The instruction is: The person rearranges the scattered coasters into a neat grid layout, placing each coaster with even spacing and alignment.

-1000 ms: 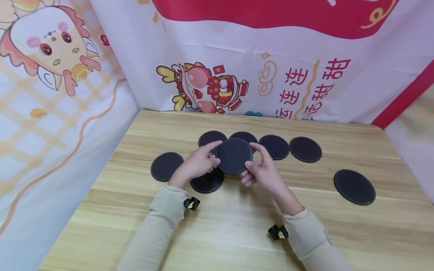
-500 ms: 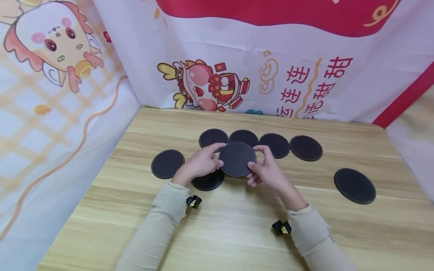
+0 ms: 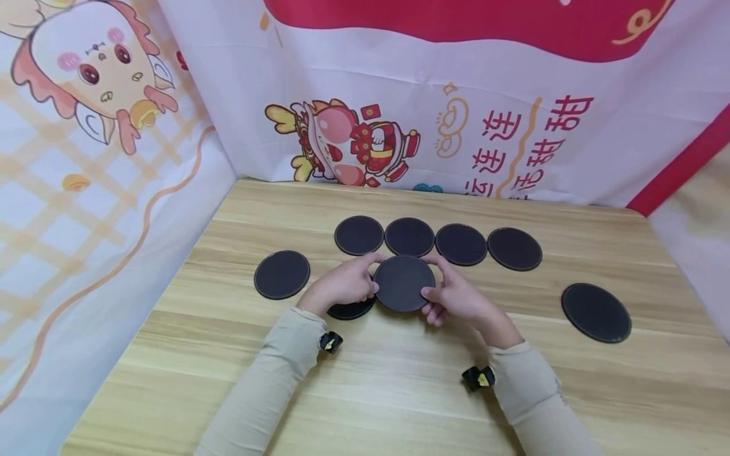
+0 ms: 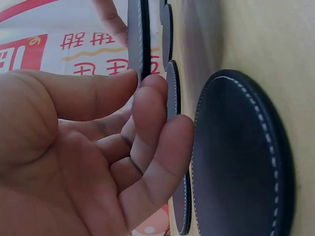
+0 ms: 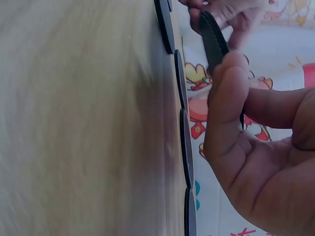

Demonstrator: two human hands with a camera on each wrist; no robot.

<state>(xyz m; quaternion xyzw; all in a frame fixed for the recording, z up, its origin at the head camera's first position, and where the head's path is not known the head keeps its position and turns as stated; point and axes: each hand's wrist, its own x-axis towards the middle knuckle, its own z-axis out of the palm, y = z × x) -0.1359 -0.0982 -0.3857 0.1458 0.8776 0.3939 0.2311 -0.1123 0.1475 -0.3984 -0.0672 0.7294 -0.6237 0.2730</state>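
Both hands hold one round black coaster with a stitched rim, raised above the table. My left hand pinches its left edge between thumb and fingers; my right hand pinches the right edge. In the left wrist view the held coaster stands edge-on at the thumb tip, apart from the coaster lying on the table. The right wrist view has the held coaster's edge between the two hands. Partly hidden under my left hand lies another black coaster.
Behind the hands, several black coasters form a side-by-side row on the wooden table. One coaster lies apart at the left, another at the right. A printed cloth hangs along the table's back edge.
Both hands have brought the held coaster toward the person and slightly right. It now overlaps less of the back row in the head view, and the row's coasters show whole.
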